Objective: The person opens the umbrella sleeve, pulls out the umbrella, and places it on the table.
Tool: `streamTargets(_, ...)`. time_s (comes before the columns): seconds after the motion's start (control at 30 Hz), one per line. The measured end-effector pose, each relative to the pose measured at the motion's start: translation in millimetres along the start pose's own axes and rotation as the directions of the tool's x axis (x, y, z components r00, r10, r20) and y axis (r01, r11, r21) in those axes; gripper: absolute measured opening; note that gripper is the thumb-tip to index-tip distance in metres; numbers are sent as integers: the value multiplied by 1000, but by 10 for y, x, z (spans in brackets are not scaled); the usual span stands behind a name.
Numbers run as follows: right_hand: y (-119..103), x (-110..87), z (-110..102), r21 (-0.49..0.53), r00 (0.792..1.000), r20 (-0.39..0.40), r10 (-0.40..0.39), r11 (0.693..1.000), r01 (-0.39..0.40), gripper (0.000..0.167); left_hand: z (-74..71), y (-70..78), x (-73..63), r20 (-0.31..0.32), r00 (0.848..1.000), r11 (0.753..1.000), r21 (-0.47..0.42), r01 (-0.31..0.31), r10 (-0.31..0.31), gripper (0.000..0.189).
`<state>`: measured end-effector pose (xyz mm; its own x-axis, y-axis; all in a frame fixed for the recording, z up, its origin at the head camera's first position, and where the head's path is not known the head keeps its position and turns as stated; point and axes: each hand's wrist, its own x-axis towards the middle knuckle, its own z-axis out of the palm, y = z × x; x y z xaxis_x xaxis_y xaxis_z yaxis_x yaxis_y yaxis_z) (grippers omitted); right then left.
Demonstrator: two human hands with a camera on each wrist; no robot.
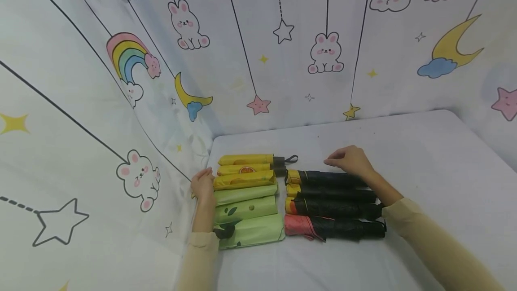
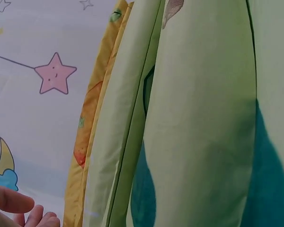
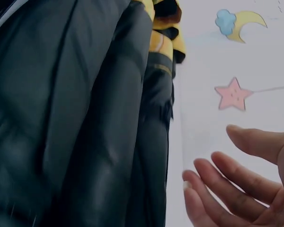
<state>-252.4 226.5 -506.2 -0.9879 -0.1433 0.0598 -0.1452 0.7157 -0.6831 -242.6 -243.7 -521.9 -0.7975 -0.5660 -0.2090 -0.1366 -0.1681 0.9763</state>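
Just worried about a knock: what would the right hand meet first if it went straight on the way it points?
Probably the dark strap loop on the farthest yellow folded umbrella; the right hand points left toward it. Its height is unclear, so it might pass above.

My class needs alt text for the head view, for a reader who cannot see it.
A person's left hand is beside three yellow folded umbrellas; the right hand is near four dark ones on a white surface. Three green umbrellas lie in front of the yellow ones, with a cartoon-print backdrop behind.
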Motion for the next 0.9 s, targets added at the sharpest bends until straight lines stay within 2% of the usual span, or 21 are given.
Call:
streamTargets(0.13, -116, 103, 121, -1, 1000, 20, 12, 1000, -12, 35, 68, 3, -11, 18, 1000, 999, 27, -17, 16, 38)
streamTargets(0.3, -268, 220, 280, 5, 999, 51, 2, 1000, -2, 34, 114, -18, -16, 38, 999, 998, -56, -25, 27, 39)
streamTargets(0.4, -363, 285, 368, 1, 998, 56, -11, 1000, 11, 33, 141, -57, 12, 32, 999, 997, -71, -34, 37, 41)
streamTargets(0.67, -542, 412, 581, 1, 997, 72, 15, 1000, -15, 35, 222, -96, 71, -7, 997, 996, -25, -83, 83, 39)
streamTargets(0.9, -595, 457, 744, -2, 994, 104, 22, 1000, -22, 40, 207, -130, 103, 2, 998, 998, 1, -66, 66, 41)
